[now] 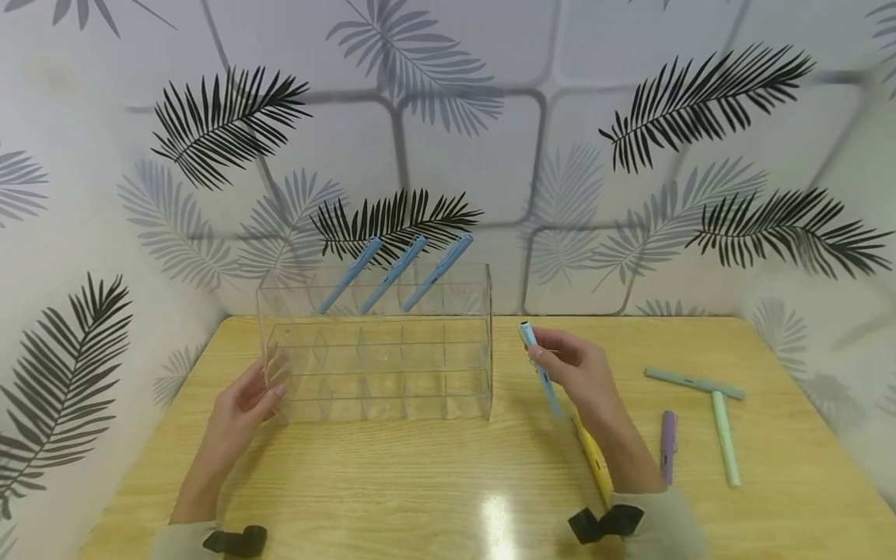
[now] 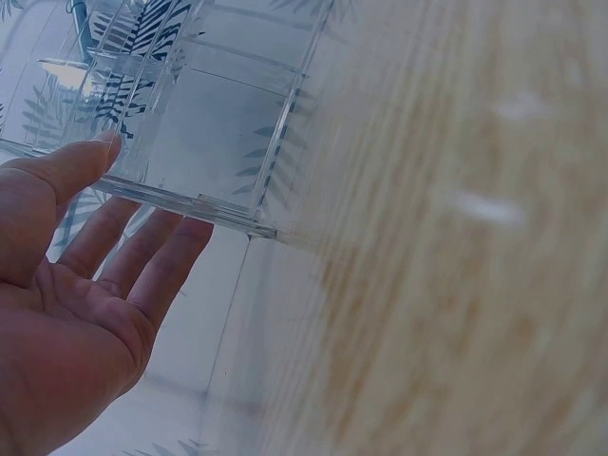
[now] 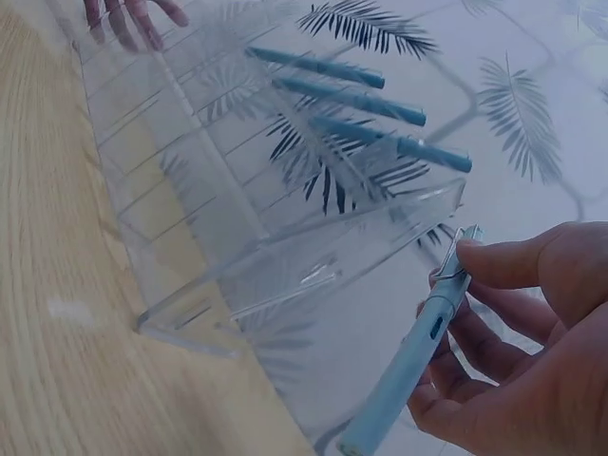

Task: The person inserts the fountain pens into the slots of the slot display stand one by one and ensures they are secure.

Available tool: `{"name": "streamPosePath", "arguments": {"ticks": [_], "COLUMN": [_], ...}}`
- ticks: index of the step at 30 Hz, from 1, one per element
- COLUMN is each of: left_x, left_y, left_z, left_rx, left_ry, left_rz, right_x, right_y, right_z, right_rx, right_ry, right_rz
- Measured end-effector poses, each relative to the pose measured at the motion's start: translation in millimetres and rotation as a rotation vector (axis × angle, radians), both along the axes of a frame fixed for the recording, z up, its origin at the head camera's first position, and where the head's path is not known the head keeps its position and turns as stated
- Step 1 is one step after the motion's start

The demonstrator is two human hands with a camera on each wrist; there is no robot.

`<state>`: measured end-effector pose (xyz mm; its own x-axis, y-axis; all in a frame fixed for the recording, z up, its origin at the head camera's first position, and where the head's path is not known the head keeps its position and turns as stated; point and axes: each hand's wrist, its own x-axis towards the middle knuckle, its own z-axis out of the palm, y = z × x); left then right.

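A clear pen rack (image 1: 378, 408) with rows of compartments stands against the back of the table. Three blue pens lean in its top row; the rightmost blue pen (image 1: 437, 272) tilts up to the right like the others. My left hand (image 1: 241, 404) holds the rack's left side, with the thumb (image 2: 85, 166) at the front and the other fingers round the side panel. To the right of the rack, my right hand (image 1: 570, 365) pinches a light blue pen (image 3: 404, 380) near its clip end. That pen slants, its other end pointing down toward the table.
On the right of the table (image 1: 392, 490) lie a yellow pen (image 1: 593, 459), partly behind my right forearm, a purple pen (image 1: 668, 447), a light green pen (image 1: 726, 443) and a grey-green pen (image 1: 693, 383). A leaf-patterned wall (image 1: 462, 171) rises behind the table.
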<state>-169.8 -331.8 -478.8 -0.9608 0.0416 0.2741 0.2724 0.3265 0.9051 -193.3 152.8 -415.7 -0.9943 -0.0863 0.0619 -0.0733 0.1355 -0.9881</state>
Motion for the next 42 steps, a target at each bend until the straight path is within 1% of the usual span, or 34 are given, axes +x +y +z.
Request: {"name": "streamPosePath", "arguments": {"ticks": [2,5,11,16,19,26,34,42], "left_x": [-0.4,0.0,2.1,0.4,-0.3,-0.1,0.0,-1.0], "left_y": [0,0,2,2,2,1,1,0], "left_z": [-0.2,0.0,1.6,2.3,2.3,0.7,-0.2,-2.4], "left_rx": [0.001,0.012,0.026,0.027,0.029,0.043,0.04,0.019], "left_ry": [0.001,0.002,0.006,0.014,0.017,0.019,0.022,0.016], "left_rz": [0.0,-0.002,0.001,-0.009,-0.011,-0.008,-0.008,-0.011], "right_x": [1.9,4.3,8.6,9.2,7.8,1.7,-6.0,-13.4], "right_y": [-1,-3,-16,-29,-36,-57,-84,-107], "right_z": [4.9,10.6,17.9,21.3,23.1,28.0,35.3,43.2], "right_rx": [0.012,-0.005,-0.118,-0.19,-0.226,-0.272,-0.343,-0.4], "right_ry": [0.012,0.039,0.075,0.127,0.158,0.203,0.239,0.331], "right_rz": [-0.005,-0.003,0.01,-0.003,0.007,0.034,0.035,0.038]}}
